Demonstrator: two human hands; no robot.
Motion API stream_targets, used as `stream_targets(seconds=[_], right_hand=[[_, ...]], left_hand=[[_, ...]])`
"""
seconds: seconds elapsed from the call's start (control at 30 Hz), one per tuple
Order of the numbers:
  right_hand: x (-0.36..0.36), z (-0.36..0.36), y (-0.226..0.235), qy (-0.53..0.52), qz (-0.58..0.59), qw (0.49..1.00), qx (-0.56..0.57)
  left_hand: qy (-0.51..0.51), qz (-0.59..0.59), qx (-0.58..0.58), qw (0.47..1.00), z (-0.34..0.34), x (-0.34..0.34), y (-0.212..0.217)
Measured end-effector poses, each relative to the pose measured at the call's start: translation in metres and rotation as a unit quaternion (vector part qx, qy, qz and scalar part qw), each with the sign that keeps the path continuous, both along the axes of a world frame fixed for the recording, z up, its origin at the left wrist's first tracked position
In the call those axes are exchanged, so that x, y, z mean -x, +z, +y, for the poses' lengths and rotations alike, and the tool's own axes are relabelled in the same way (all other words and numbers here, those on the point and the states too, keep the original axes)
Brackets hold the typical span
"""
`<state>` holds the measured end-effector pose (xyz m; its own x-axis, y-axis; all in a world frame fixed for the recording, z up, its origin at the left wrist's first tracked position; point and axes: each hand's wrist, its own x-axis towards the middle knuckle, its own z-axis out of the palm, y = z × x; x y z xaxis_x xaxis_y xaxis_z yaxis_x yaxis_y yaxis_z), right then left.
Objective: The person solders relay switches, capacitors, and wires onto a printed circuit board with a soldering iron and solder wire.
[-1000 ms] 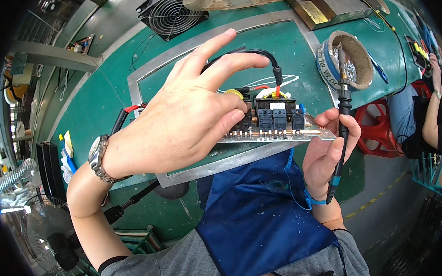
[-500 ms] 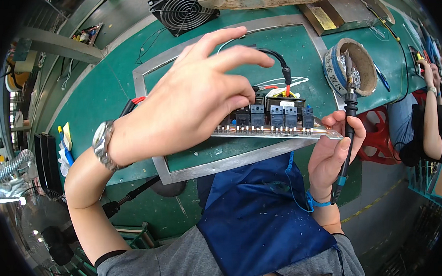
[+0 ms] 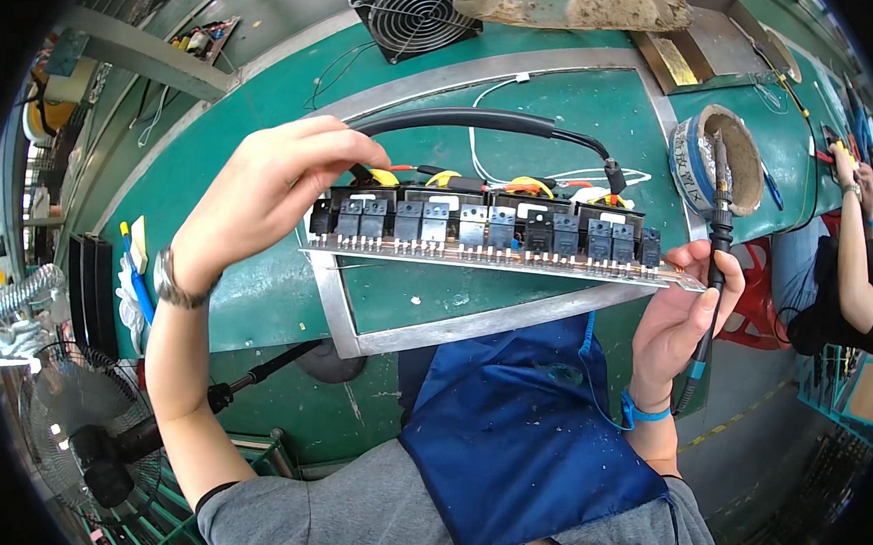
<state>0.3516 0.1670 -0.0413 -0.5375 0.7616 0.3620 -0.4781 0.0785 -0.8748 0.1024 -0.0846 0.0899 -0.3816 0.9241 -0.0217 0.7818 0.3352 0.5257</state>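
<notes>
You hold a long circuit board point(image 3: 496, 262) just above centre, toward twelve o'clock, over the green bench point(image 3: 425, 297), its row of black components point(image 3: 470, 230) facing you. Your right hand point(image 3: 686, 310), at three o'clock, grasps the board's right corner and a black soldering iron point(image 3: 720, 228) together; the iron's tip points up, in line with the bowl point(image 3: 690, 172) at two o'clock. Your left hand point(image 3: 263, 189), at ten o'clock, is curled around the board's left end, fingertips by the thick black cable point(image 3: 464, 121); whether they pinch cable or board, you cannot tell from here.

The step seems to be steadying the board and minding its wires. To do it well, support both ends evenly, since the right corner rests in a light, shared grip. Let the cable arch freely without tugging its joints, and angle the hot tip away from cable and fingers.

Dark handwriting runs around the bowl's pale band. Small white labels sit behind the components, too small to read. No brand is legible.
</notes>
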Motion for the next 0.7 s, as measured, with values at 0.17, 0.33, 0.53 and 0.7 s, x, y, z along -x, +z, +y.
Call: stream_targets(seconds=[0.17, 0.33, 0.53, 0.7], right_hand=[[0.002, 0.005, 0.002, 0.005, 0.017, 1.0, 0.009], [-0.004, 0.003, 0.003, -0.007, 0.011, 1.0, -0.028], [-0.022, -0.006, -0.011, 0.005, -0.006, 0.996, -0.087], [-0.02, -0.008, -0.008, -0.006, -0.009, 0.997, -0.071]], left_hand=[[0.013, -0.127, -0.071, 0.989, -0.01, -0.003, -0.006], [0.057, -0.103, -0.124, 0.985, -0.008, -0.028, -0.008], [0.066, -0.098, -0.092, 0.989, -0.016, -0.036, -0.005], [0.032, -0.12, -0.115, 0.986, -0.016, -0.015, -0.014]])
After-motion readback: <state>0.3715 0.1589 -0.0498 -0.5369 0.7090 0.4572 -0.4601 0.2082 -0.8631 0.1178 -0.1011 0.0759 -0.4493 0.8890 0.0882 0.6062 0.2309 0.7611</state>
